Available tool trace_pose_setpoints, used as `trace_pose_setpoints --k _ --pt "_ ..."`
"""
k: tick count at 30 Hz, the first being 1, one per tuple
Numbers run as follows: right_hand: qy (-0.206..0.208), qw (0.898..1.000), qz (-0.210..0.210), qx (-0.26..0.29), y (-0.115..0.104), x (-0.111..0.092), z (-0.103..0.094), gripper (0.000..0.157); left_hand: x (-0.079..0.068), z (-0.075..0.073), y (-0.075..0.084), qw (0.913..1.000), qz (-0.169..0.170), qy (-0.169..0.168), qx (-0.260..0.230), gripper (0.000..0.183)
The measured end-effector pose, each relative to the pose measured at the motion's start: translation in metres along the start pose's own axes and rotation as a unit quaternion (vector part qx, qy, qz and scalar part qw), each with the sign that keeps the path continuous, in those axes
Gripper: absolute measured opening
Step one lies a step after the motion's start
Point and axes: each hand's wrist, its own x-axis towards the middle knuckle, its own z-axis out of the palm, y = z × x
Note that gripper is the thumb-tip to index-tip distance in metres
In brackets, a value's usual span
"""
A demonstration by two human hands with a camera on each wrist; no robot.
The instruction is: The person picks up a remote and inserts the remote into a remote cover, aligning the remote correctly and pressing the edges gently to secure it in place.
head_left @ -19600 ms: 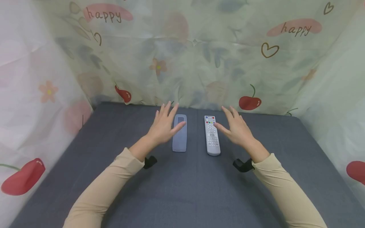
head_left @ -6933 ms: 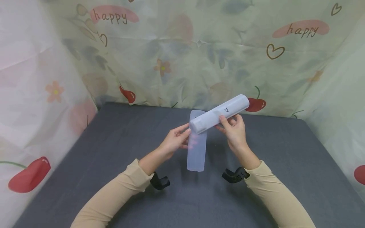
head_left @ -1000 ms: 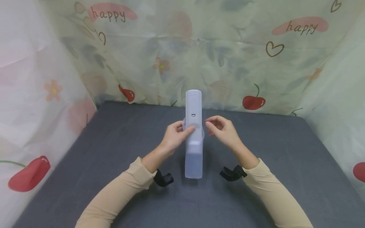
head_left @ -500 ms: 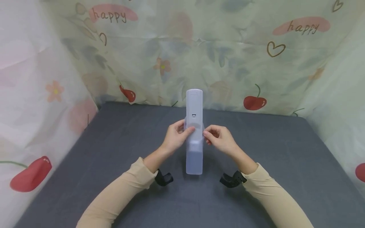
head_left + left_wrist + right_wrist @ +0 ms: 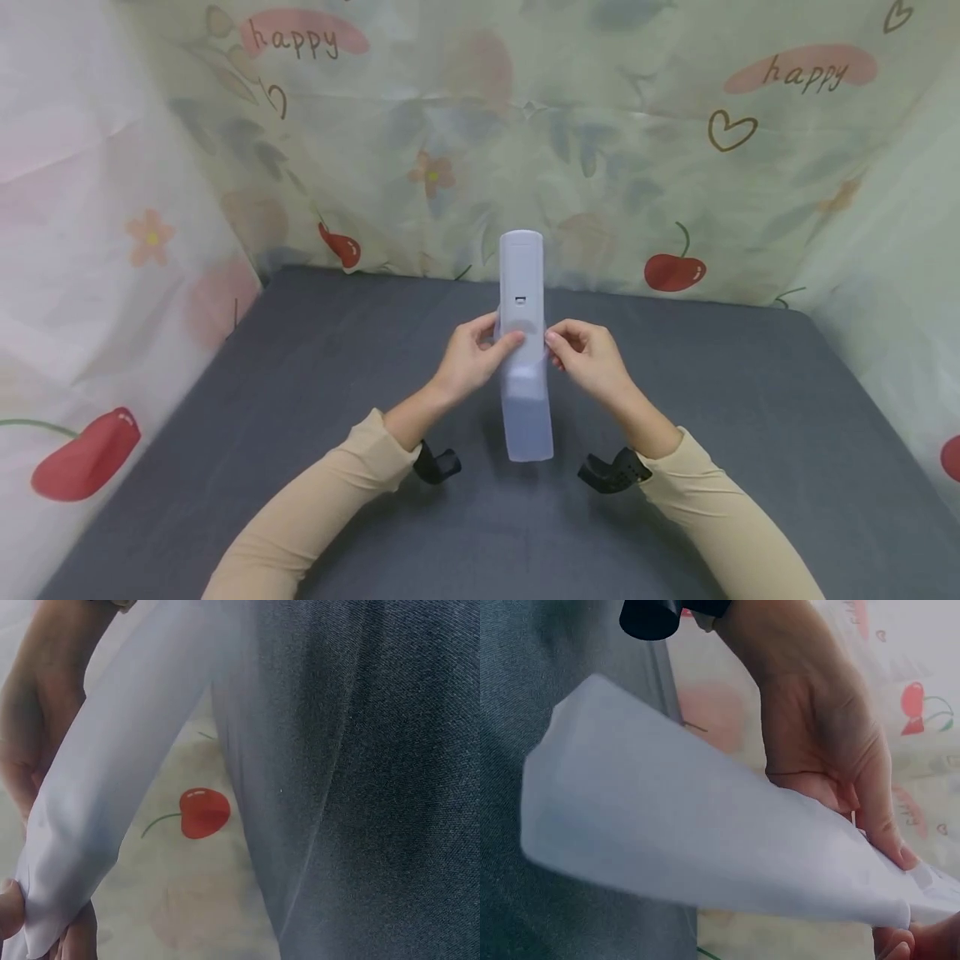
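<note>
A white remote control (image 5: 521,271) is held back side up above the table, its lower end inside a translucent sleeve (image 5: 528,429) that hangs down past it. My left hand (image 5: 467,360) grips both from the left, thumb pressed on the remote's back. From the right, my right hand (image 5: 594,357) pinches the sleeve's edge beside the remote between thumb and finger. The sleeve (image 5: 667,795) fills the middle of the right wrist view, with my left hand (image 5: 825,720) behind it. Its buttons face away, hidden.
A dark grey cloth-covered table (image 5: 337,325) lies beneath. Printed curtains (image 5: 480,167) enclose it at the back and both sides. Black wrist mounts (image 5: 438,463) sit under each forearm.
Remote and sleeve lay apart on the table at first; now they are joined in my hands. In the last second my right hand has closed on the sleeve's edge, and its lower end has swung right.
</note>
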Motion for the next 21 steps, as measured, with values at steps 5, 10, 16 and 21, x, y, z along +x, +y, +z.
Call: trace_pose_setpoints --k 5,10,16,21 --pt "0.017 1.0 0.022 0.014 -0.0013 0.0008 -0.0008 0.02 0.0002 0.0028 0.0014 0.9999 0.014 -0.004 0.008 0.04" --pt "-0.003 0.999 0.035 0.018 -0.0012 0.0039 -0.0027 0.021 0.0003 0.0054 0.0009 0.9995 0.024 -0.002 0.017 0.04" --pt "-0.083 0.995 0.038 0.034 -0.0005 0.0047 -0.0068 0.022 -0.0016 0.005 -0.0033 0.9998 0.005 0.004 0.019 0.039" --pt "-0.116 0.989 0.058 0.075 -0.0006 0.004 -0.0072 0.029 -0.0012 0.0031 -0.0056 0.9997 -0.005 0.015 0.018 0.041"
